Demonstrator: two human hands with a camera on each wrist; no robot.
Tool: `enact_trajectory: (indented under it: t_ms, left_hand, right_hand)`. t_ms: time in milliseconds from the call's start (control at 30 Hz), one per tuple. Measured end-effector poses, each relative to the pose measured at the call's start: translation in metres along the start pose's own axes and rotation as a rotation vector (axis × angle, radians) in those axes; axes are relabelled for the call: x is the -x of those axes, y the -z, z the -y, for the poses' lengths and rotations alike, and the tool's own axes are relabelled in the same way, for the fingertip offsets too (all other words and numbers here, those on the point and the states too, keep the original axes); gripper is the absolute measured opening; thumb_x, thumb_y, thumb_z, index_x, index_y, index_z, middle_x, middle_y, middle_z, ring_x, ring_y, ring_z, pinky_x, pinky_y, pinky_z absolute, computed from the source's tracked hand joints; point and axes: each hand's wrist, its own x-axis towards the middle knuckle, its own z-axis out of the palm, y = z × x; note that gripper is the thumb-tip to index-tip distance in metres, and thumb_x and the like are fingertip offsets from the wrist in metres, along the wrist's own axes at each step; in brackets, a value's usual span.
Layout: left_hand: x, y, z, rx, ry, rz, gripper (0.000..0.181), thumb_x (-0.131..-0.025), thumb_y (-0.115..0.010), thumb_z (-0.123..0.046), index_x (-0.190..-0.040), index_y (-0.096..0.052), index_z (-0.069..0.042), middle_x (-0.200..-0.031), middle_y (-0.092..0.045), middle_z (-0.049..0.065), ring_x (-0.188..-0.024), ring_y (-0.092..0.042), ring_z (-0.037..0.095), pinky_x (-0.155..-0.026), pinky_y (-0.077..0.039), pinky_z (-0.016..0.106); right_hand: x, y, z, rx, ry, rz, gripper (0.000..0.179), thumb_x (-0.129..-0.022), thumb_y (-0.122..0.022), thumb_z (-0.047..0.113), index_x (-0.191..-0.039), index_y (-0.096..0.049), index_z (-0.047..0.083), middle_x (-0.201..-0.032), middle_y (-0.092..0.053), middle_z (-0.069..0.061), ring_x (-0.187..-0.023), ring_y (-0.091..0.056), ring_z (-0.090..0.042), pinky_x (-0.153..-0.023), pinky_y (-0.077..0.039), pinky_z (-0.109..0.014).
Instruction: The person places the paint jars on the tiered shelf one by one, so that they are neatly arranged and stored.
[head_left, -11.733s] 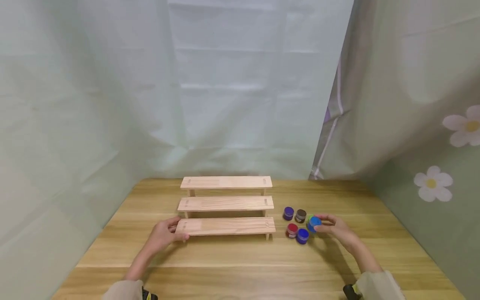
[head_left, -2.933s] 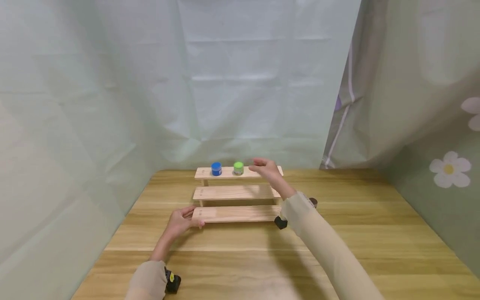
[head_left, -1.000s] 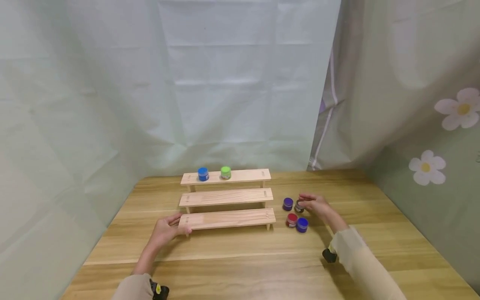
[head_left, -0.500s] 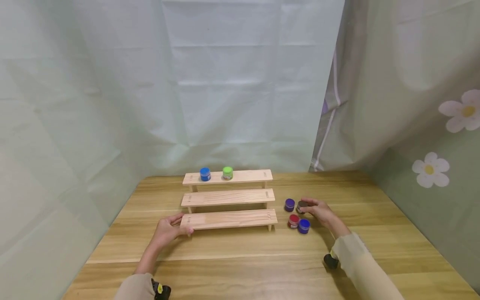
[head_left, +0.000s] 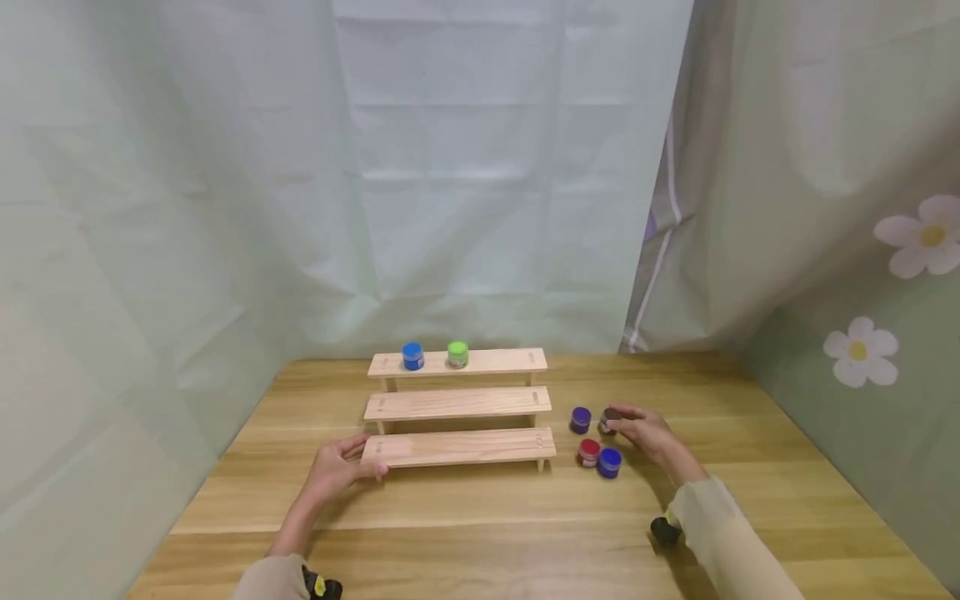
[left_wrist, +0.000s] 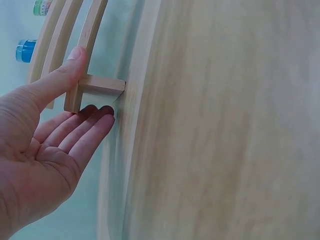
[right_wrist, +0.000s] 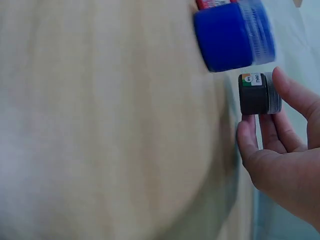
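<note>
My left hand (head_left: 333,471) grips the left end of the lowest step of a three-tier wooden display stand (head_left: 457,404). In the left wrist view its thumb lies on the board, with the fingers beyond the end near the leg. On the table to the right, my right hand (head_left: 647,433) pinches a dark paint jar (right_wrist: 254,94) between thumb and fingers. A purple jar (head_left: 581,420), a red jar (head_left: 588,452) and a deep blue jar (head_left: 609,462) stand close by. On the top step sit a light blue jar (head_left: 412,357) and a green jar (head_left: 457,355).
The wooden table (head_left: 480,542) has a pale cloth (head_left: 480,183) hanging behind it. At the right is a curtain (head_left: 787,250) with white flowers. The deep blue jar stands nearest the right hand's front side.
The light blue and green jars have gone from the table group to the top step. My right hand has come back to the dark jar, which now stands slightly farther from the purple one.
</note>
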Motion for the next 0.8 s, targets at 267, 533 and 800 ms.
enact_trajectory:
  t_ms: [267, 533, 800]
  left_hand:
    - [0.001, -0.001, 0.003, -0.008, 0.004, -0.004, 0.078, -0.075, -0.085, -0.021, -0.135, -0.048, 0.013, -0.138, -0.052, 0.027, -0.132, -0.049, 0.041, -0.108, -0.044, 0.046]
    - [0.0, -0.001, 0.003, -0.018, 0.0, -0.012, 0.078, -0.075, -0.085, -0.019, -0.135, -0.048, 0.013, -0.137, -0.052, 0.028, -0.131, -0.05, 0.042, -0.105, -0.047, 0.044]
    - [-0.002, -0.001, 0.001, -0.026, -0.008, -0.002, 0.08, -0.076, -0.085, -0.022, -0.137, -0.047, 0.013, -0.138, -0.051, 0.027, -0.132, -0.048, 0.042, -0.108, -0.044, 0.046]
  right_hand:
    - [-0.001, 0.004, 0.027, 0.026, 0.031, -0.004, 0.062, -0.095, -0.062, 0.018, -0.146, -0.035, -0.008, -0.147, -0.043, -0.026, -0.127, -0.056, -0.021, -0.118, -0.034, -0.042]
    - [-0.013, -0.013, 0.075, 0.039, 0.106, 0.011, 0.059, -0.096, -0.061, 0.017, -0.146, -0.038, -0.003, -0.151, -0.04, -0.024, -0.13, -0.052, -0.021, -0.12, -0.032, -0.038]
    - [-0.019, -0.047, 0.119, 0.116, 0.162, 0.029, 0.056, -0.094, -0.063, 0.021, -0.145, -0.045, 0.005, -0.148, -0.046, -0.019, -0.137, -0.044, -0.034, -0.12, -0.032, -0.046]
